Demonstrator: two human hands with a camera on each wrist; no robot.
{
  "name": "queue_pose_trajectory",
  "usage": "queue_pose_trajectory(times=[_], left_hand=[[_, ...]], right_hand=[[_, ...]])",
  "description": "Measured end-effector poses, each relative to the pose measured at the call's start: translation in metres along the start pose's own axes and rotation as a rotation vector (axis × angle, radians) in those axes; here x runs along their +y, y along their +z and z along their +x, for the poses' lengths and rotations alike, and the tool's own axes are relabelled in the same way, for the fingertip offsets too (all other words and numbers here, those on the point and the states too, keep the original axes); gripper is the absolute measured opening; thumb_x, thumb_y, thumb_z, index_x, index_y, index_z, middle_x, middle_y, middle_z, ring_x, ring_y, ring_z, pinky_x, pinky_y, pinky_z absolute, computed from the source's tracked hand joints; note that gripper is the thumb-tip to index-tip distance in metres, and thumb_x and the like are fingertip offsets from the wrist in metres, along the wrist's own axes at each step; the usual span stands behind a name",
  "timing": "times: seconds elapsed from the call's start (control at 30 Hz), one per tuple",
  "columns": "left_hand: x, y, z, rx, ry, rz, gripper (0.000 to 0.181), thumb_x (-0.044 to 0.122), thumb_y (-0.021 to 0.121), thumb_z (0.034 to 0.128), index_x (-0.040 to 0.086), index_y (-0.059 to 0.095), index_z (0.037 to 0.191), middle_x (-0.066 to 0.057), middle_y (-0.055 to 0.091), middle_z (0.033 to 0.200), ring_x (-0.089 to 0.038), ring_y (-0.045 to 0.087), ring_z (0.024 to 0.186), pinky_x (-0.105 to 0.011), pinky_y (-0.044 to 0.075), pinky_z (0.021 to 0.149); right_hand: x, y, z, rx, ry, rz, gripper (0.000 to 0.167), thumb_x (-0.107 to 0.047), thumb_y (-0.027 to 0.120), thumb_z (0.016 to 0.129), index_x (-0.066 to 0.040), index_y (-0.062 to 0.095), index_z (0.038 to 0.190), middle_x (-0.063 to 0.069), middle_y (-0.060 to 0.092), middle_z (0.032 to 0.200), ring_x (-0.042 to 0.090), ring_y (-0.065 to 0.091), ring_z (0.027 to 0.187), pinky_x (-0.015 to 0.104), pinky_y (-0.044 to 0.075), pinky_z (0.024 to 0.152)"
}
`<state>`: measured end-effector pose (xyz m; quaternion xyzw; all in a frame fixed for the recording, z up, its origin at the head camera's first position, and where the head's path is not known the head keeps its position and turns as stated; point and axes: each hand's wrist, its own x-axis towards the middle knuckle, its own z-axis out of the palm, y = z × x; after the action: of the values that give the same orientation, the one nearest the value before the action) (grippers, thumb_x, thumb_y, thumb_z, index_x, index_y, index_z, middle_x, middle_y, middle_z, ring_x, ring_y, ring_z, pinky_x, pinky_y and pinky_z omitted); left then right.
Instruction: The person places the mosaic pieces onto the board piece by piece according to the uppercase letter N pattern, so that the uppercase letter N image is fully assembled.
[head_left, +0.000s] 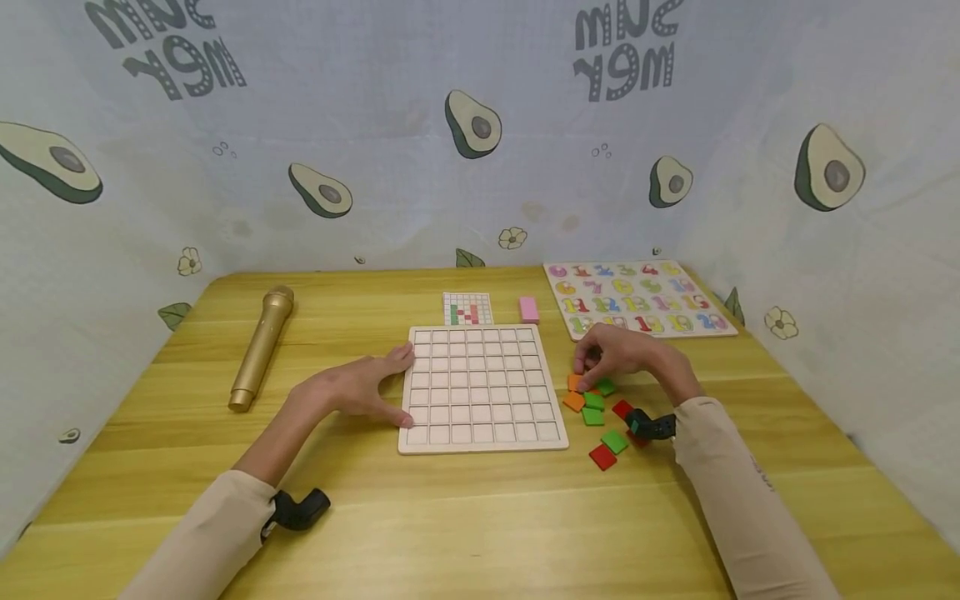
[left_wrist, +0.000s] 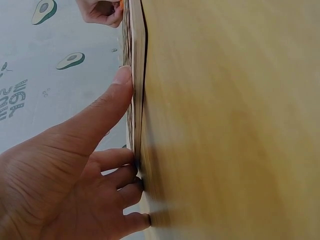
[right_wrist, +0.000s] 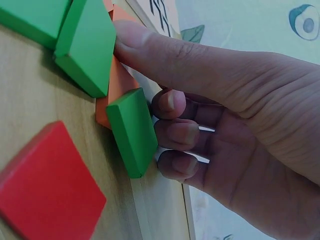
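Note:
A pale wooden grid board (head_left: pixel 480 387) lies in the middle of the table. My left hand (head_left: pixel 367 387) rests at its left edge, thumb and fingers spread; in the left wrist view the thumb (left_wrist: pixel 107 107) lies on the rim. To the right of the board, my right hand (head_left: pixel 618 350) pinches an orange square tile (head_left: pixel 575 382) in the pile. Its index fingertip is hidden in the right wrist view. Around it lie another orange tile (head_left: pixel 573 402), several green tiles (head_left: pixel 593 416) and red tiles (head_left: pixel 602 457). A green tile (right_wrist: pixel 132 132) leans close to the curled fingers.
Behind the board lie a small pattern card (head_left: pixel 467 309) and a pink block (head_left: pixel 528 310). A number puzzle board (head_left: pixel 637 298) sits at the back right, a gold microphone (head_left: pixel 261 348) at the left. A printed curtain (head_left: pixel 390 100) hangs behind the table (head_left: pixel 480 533).

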<state>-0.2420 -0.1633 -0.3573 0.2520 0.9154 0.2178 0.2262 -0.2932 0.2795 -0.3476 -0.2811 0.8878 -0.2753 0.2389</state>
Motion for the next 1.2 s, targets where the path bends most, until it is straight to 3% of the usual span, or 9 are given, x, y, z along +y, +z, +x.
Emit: queue_pose_trajectory(times=[0.27,0.5,0.7,0.93,1.2], left_hand=[[0.002,-0.001,0.0,-0.001,-0.011,0.001,0.117,0.049,0.088,0.0894,0.006,0.019,0.173,-0.015,0.007,0.18,-0.038,0.011,0.166,-0.058,0.018,0.132],[0.002,-0.001,-0.001,0.005,-0.019,-0.013,0.116,0.048,0.089,0.0892,0.007,0.02,0.173,-0.014,0.007,0.18,-0.037,0.011,0.166,-0.058,0.019,0.132],[0.002,0.0,0.0,0.014,-0.018,-0.013,0.115,0.048,0.088,0.0893,0.007,0.02,0.173,-0.014,0.009,0.181,-0.036,0.012,0.166,-0.057,0.019,0.132],[0.002,0.001,-0.001,0.014,-0.024,-0.015,0.115,0.048,0.088,0.0895,0.007,0.02,0.173,-0.013,0.009,0.181,-0.036,0.012,0.166,-0.057,0.019,0.132],[0.003,0.0,-0.001,0.008,0.001,0.006,0.115,0.049,0.087,0.0904,0.004,0.02,0.172,-0.014,0.008,0.181,-0.037,0.013,0.166,-0.058,0.02,0.131]], right_hand=[[-0.002,-0.002,0.0,0.0,-0.027,-0.01,0.015,-0.012,0.088,0.092,-0.004,0.076,0.089,0.0,0.068,0.082,0.015,0.056,0.074,0.025,0.05,0.07],[-0.005,-0.003,0.001,0.051,-0.031,-0.037,0.014,-0.012,0.087,0.093,-0.005,0.076,0.088,0.0,0.069,0.081,0.016,0.058,0.074,0.026,0.051,0.07],[-0.009,-0.003,0.0,0.12,-0.059,0.014,0.008,-0.008,0.084,0.094,-0.002,0.078,0.093,0.003,0.075,0.083,0.019,0.064,0.073,0.028,0.056,0.069],[-0.016,0.005,0.013,0.201,-0.13,0.006,0.008,-0.007,0.082,0.096,0.001,0.081,0.099,0.005,0.079,0.088,0.018,0.07,0.077,0.026,0.059,0.075],[-0.029,0.02,0.032,0.283,-0.175,0.061,0.007,-0.005,0.08,0.097,0.0,0.083,0.1,0.008,0.081,0.09,0.025,0.071,0.075,0.027,0.059,0.071]])
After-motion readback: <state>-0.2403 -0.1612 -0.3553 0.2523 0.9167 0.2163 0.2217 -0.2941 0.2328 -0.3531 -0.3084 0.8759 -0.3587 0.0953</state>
